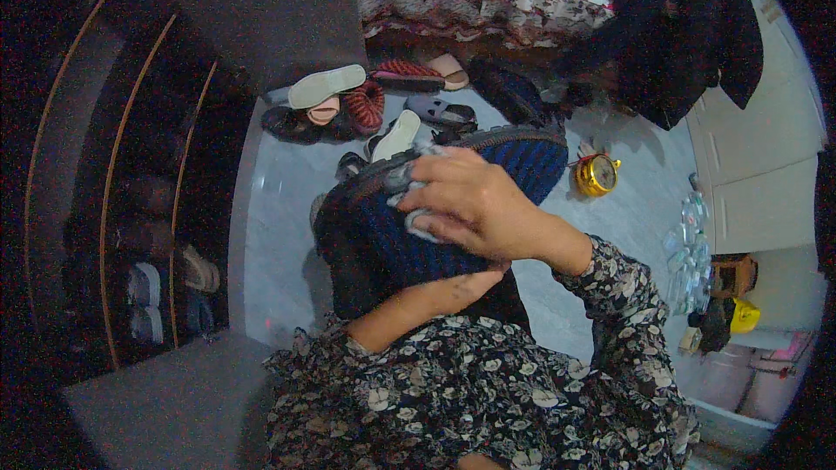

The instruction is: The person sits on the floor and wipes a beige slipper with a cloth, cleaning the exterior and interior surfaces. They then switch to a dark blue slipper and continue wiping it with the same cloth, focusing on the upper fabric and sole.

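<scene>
Close in front of me is a knitted slipper (392, 230) with dark blue and black diagonal stripes and a dark sole edge, tilted on its side. My left hand (466, 291) holds it from the near side, its fingers mostly hidden by the slipper and my other arm. My right hand (475, 200) is closed round a crumpled grey-white cloth (422, 222), pressed against the slipper near its sole edge.
Beyond lie several shoes and slippers, among them a white-soled shoe (326, 87) and a red striped slipper (364, 108). A yellow round container (596, 175) stands on the floor at right, before clear plastic bottles (691, 239). Shoe shelves (139, 209) line the left.
</scene>
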`<state>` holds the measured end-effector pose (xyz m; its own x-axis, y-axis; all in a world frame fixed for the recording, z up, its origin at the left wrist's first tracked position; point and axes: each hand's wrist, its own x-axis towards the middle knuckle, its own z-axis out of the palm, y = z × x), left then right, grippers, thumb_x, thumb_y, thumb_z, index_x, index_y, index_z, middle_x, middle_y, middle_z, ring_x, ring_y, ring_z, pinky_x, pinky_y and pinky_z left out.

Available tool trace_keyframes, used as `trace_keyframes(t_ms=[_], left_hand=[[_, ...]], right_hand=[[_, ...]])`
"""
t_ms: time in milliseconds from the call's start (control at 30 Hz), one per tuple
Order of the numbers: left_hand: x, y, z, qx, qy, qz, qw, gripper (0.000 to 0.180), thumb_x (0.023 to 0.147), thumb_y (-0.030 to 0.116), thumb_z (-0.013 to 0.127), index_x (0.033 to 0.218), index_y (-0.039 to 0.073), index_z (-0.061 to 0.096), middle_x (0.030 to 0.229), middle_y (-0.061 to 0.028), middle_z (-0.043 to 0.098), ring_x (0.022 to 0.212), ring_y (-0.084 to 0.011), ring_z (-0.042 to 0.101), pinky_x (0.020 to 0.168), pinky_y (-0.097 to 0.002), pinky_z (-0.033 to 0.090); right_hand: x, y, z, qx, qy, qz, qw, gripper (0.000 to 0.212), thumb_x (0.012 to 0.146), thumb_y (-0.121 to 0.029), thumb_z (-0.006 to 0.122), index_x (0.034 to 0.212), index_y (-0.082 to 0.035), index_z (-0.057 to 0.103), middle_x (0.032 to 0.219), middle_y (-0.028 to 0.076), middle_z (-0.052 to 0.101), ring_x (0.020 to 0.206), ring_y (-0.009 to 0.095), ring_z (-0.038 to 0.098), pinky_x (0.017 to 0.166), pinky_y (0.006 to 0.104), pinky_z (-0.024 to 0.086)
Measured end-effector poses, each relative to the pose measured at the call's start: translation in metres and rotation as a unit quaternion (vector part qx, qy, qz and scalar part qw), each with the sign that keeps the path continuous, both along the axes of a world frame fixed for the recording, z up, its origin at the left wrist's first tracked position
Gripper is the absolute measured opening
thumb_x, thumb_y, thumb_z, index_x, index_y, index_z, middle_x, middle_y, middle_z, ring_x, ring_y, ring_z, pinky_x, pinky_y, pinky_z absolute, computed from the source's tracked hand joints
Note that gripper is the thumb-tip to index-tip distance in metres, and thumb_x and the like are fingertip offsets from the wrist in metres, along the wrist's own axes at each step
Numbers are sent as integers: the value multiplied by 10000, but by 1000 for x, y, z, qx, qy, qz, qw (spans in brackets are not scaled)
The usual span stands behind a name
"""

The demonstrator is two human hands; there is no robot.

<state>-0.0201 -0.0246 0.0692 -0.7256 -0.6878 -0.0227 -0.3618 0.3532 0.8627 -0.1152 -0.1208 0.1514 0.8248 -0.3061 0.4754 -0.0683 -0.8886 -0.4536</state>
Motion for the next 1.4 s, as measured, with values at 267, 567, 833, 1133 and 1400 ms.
trace_keyframes(t_ms=[267,567,833,1133,1400], left_hand=[[-10,3,-9,-111,-14,34,993,465,967,297,396,1319,-7,410,1347,-135,435,1238,-206,423,1067,-306,272],[-10,2,-7,-103,-19,39,994,462,959,307,420,1298,-6,436,1326,-130,456,1219,-204,438,1059,-309,284],[-8,-1,10,-2,-9,47,999,459,952,316,442,1280,-5,458,1308,-125,474,1202,-201,451,1052,-311,294],[8,-10,46,351,51,75,932,457,944,326,466,1260,-4,483,1287,-119,495,1183,-199,466,1045,-314,306],[14,5,32,309,310,248,864,449,882,338,591,1168,-7,562,1183,-108,573,1105,-189,524,990,-320,369]], right_hand=[[43,17,2,-56,86,191,976,164,674,-244,623,742,-94,624,814,68,579,901,248,572,944,463,360],[35,11,13,-57,150,168,973,189,699,-248,630,796,-88,652,950,60,594,1102,246,515,1023,480,313],[6,-3,9,-11,64,55,996,146,709,-227,631,792,-107,619,934,62,581,957,248,558,867,439,416],[-49,-27,-2,-66,45,-131,988,271,746,-192,680,999,-121,614,1042,109,568,1034,313,527,876,434,404],[-62,-28,-10,-84,-13,-224,971,245,756,-170,681,982,-90,631,1017,129,597,1026,326,547,883,417,416]])
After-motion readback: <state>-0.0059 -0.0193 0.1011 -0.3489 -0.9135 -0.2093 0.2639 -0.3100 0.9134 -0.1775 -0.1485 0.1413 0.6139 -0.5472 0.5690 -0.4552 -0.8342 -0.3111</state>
